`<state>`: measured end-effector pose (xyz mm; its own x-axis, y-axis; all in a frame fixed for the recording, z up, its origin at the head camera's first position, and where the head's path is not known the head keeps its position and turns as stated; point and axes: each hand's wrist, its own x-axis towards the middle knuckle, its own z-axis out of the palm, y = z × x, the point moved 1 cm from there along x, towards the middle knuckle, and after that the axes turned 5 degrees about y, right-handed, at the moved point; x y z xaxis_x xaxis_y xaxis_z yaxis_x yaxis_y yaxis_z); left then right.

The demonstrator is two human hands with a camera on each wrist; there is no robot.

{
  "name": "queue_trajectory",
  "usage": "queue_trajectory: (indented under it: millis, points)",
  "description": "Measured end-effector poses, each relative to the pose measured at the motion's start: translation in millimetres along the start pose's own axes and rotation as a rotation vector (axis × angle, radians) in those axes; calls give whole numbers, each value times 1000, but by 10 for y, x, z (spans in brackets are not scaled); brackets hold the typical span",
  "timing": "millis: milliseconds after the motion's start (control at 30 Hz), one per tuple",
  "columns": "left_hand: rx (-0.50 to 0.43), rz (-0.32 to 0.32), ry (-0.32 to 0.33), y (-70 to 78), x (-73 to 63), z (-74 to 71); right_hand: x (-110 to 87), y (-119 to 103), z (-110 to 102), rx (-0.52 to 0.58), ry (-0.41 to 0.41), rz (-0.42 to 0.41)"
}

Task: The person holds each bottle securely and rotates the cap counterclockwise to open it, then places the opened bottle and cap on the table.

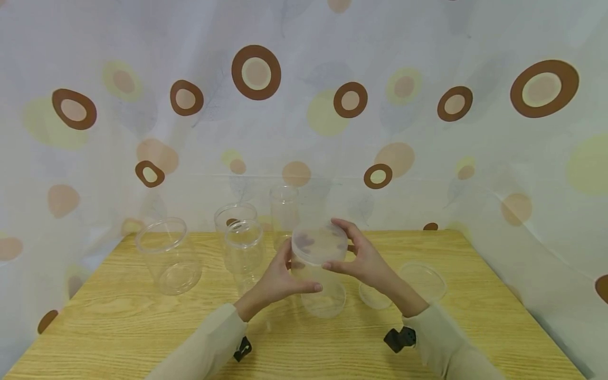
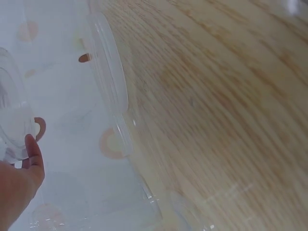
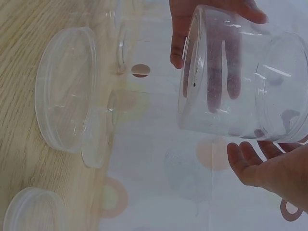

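Observation:
Both hands hold a clear plastic jar [image 3: 226, 77] above the table, with a round lid [image 1: 319, 244] at its upper end. The left hand [image 1: 277, 279] grips the jar's body from the left; its fingers [image 3: 215, 91] show through the clear wall in the right wrist view. Thumb and fingers of the right hand [image 1: 363, 258] span the lid's rim from the right. At the left wrist view's edge, the jar [image 2: 14, 115] and left hand [image 2: 19, 187] are cut off.
Open clear jars stand on the wooden table: a wide jar [image 1: 168, 256] at left, a short jar [image 1: 244, 248] and a tall jar [image 1: 284, 211] behind the left hand. Clear lids lie nearby, including a large lid [image 3: 67, 89] and a small lid [image 3: 33, 211]. A patterned curtain [image 1: 304, 132] hangs behind.

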<state>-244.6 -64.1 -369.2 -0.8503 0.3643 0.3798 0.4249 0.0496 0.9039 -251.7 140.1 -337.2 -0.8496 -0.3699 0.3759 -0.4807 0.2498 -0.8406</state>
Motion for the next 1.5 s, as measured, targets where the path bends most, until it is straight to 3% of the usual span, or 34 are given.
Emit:
queue_trajectory:
  millis: [100,233,433,600,767,900,1067,1267,1500]
  points:
    - [4,2,-17,1,-1,-3,18,13,-34,19,-45,-9]
    - [-26,37,-53,-25,8,-16,62,50,-121,84,-172,-47]
    - [-87,75,-132,-198,55,-34,149,104,-237,214,-350,-113]
    - [-108,121,-171,-269,70,-35,186,109,-274,260,-404,-143]
    - [-114,139,-178,-278,77,-27,190,93,-261,291,-406,-148]
    - [-94,119,-177,-283,81,-16,203,82,-256,315,-384,-154]
    - [-8,47,-118,-303,60,-32,225,70,-320,390,-298,-145]
    - [46,21,-38,-363,86,-62,216,123,-514,397,-169,-152]
    - [84,-15,8,-437,156,-48,151,304,-715,381,-111,-106]
